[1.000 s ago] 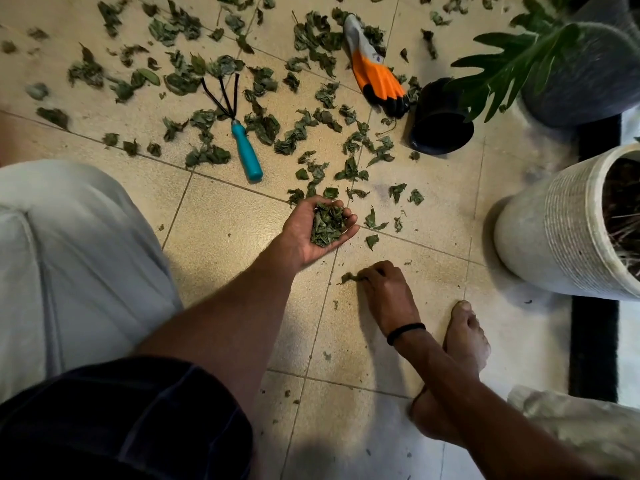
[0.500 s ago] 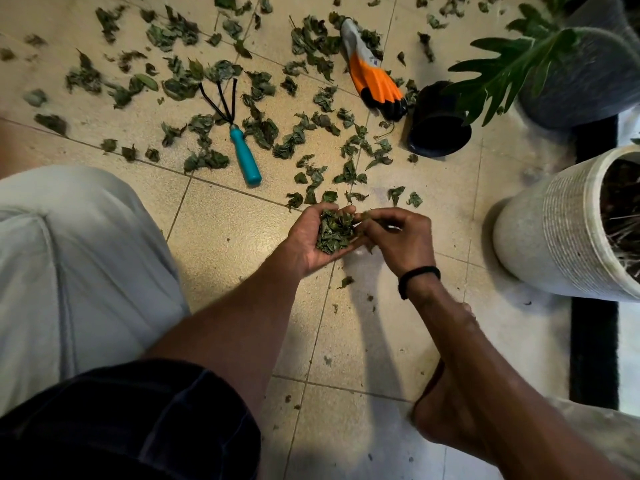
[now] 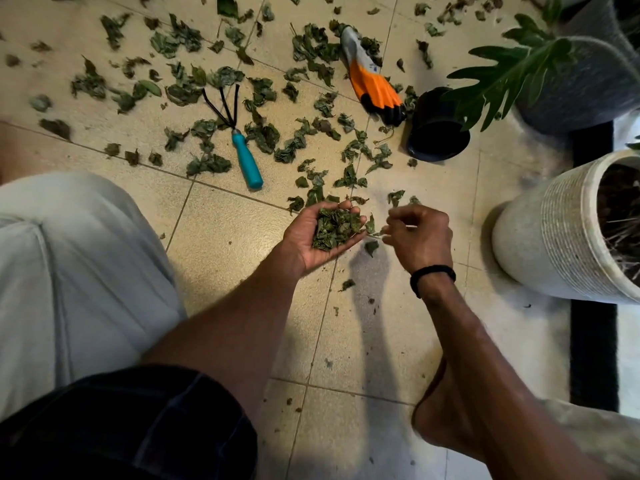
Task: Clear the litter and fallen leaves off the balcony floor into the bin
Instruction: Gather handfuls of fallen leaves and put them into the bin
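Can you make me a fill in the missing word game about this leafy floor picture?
1. The left hand is cupped and holds a pile of ____.
2. The little hand rake lying on the floor has a ____ handle.
3. The glove on the floor is grey, black and ____.
4. The small black pot is lying on its ____.

Missing words: leaves; blue; orange; side
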Tool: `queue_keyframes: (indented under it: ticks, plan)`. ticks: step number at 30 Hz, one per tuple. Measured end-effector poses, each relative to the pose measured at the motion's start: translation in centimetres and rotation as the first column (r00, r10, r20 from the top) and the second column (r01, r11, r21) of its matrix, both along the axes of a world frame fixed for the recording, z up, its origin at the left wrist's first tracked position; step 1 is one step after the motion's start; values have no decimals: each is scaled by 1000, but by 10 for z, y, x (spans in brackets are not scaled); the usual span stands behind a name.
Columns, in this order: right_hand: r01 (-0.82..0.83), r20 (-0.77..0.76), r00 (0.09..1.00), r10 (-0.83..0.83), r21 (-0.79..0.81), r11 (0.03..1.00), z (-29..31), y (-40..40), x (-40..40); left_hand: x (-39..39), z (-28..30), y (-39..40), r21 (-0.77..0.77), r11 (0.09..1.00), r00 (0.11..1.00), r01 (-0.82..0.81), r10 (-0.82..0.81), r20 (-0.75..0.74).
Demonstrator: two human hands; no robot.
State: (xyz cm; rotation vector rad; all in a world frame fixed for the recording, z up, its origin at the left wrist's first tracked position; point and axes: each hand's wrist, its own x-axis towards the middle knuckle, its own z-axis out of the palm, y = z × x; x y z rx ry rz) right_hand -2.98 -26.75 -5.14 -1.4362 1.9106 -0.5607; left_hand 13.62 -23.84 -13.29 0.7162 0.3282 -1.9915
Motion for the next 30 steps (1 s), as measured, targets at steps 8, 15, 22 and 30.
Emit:
queue_keyframes:
  ticks: [8, 15, 22, 30]
  plan:
    - [-343, -250, 859, 447, 367, 865, -70, 65, 0, 7, -2, 1, 9, 999, 999, -33, 33, 18]
    - [-429, -344, 817, 462, 170, 887, -82, 77, 4, 13, -4, 5, 36, 996, 997, -77, 76, 23]
    - [-211, -355, 905, 233, 100, 972, -76, 21, -17, 14, -5, 5, 33, 996, 996, -83, 82, 24]
    - [-372, -408, 830, 381, 104, 922, -95, 12, -27, 10, -12, 2, 34, 997, 996, -71, 69, 58]
